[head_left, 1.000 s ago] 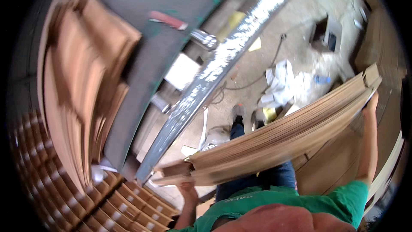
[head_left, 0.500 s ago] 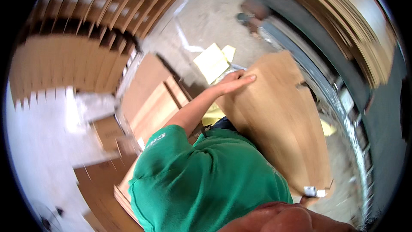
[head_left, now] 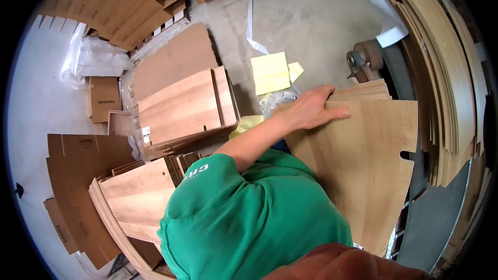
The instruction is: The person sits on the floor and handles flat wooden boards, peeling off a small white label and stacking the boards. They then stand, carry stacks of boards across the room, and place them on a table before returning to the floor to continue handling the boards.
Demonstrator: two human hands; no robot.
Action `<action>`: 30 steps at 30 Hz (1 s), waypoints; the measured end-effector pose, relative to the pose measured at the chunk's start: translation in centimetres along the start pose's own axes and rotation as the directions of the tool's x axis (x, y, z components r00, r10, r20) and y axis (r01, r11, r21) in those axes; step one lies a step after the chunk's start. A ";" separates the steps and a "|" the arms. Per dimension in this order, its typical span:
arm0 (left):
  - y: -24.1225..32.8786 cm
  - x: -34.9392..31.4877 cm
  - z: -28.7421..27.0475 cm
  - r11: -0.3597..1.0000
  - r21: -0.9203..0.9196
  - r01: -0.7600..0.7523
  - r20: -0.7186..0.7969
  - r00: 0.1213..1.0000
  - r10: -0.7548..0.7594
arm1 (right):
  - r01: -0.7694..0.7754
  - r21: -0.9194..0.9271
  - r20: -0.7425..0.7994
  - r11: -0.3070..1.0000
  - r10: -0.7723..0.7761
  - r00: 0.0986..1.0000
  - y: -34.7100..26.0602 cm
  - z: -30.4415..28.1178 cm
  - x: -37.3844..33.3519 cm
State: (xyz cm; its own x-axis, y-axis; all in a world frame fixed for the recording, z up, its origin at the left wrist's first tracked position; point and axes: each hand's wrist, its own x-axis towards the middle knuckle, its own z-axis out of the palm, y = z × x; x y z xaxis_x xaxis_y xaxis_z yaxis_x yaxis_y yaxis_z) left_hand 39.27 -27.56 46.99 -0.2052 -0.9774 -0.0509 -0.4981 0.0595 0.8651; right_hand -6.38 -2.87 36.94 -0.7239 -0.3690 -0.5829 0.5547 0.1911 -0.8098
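Observation:
A wood-grain panel (head_left: 358, 161) with a small notch in its right edge lies tilted in front of my body on the right. My left hand (head_left: 313, 108) is closed over its far edge, thumb on the near face and fingers bent beyond the edge. Just behind that edge, the layered ends of more panels (head_left: 363, 92) stick out. My right hand is hidden; the panel's lower end runs down behind my green shirt.
On the left lie stacked wood panels (head_left: 181, 101) and a wooden frame-like unit (head_left: 137, 197) beside flattened cartons (head_left: 85, 186). Yellow sheets (head_left: 270, 72) lie on the floor ahead. A dark belt-like surface (head_left: 433, 233) and upright boards (head_left: 441, 72) stand at the right.
The view has swung to the right. The panel has come level with other panels, and my left hand stays on its far edge. The right fingers, seen earlier at its lower end, are out of sight.

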 end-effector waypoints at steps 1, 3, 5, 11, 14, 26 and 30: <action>-0.4 0.7 -0.6 1.000 0.000 0.000 -0.005 1.000 0.000 | 0.003 -0.007 0.019 1.000 -0.003 1.000 -0.5 1.3 -0.4; -1.5 2.5 -2.0 1.000 0.007 -0.006 0.002 1.000 0.006 | 0.013 -0.014 0.059 1.000 -0.012 0.998 -1.0 4.5 -0.6; -3.3 4.9 -3.5 1.000 0.001 -0.018 0.039 0.999 0.018 | 0.024 -0.023 0.097 0.999 -0.022 0.995 -1.3 8.5 -1.0; -12.1 15.1 -10.3 1.000 -0.008 -0.029 0.156 0.987 0.030 | 0.067 -0.043 0.137 0.997 -0.061 0.989 0.0 24.7 -2.9; -19.4 20.9 -15.7 0.986 -0.134 0.099 0.133 0.988 -0.081 | 0.110 -0.052 0.112 0.993 -0.104 0.988 0.3 34.0 -4.9; -39.8 30.1 -42.3 0.725 -0.363 0.586 -0.188 0.716 -0.672 | 0.158 -0.292 0.305 0.943 -0.064 0.950 -1.1 68.8 -11.7; -41.8 24.8 -49.5 0.660 -0.453 0.599 -0.299 0.595 -0.746 | 0.135 -0.380 0.494 0.915 0.078 0.866 1.8 79.9 -10.9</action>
State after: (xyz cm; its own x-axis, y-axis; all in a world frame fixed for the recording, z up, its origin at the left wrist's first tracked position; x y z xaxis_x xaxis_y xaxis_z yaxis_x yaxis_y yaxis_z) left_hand 96.72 -64.29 34.31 0.5014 -0.6869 -0.5260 -0.0701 -0.6383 0.7666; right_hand 35.29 -71.22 47.12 -0.3811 -0.7541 -0.5349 0.2536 0.4711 -0.8449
